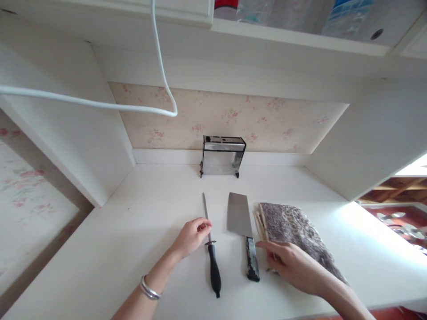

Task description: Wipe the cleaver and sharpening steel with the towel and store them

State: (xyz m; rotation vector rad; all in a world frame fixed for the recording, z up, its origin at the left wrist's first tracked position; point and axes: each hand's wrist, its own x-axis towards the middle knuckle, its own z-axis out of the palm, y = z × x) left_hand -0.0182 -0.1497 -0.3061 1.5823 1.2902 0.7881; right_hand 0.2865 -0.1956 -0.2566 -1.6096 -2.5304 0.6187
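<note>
A sharpening steel [214, 269] with a black handle and thin metal rod lies on the white counter, rod pointing away. My left hand [191, 238], with a silver bracelet on the wrist, is at the rod just above the guard, its thumb and fingers closed about it. To the right lies a cleaver [239, 215], its broad grey blade pointing away and its worn black handle nearest me. My right hand [288, 264] is beside that handle, forefinger stretched towards it and other fingers curled, gripping nothing. It partly covers a folded grey-brown patterned cloth [293, 222].
A metal and black knife rack [223, 160] stands against the backsplash. The white countertop [156, 195] runs between side panels. A white cable [116, 106] hangs in front, and a shelf [300, 38] with packages is overhead.
</note>
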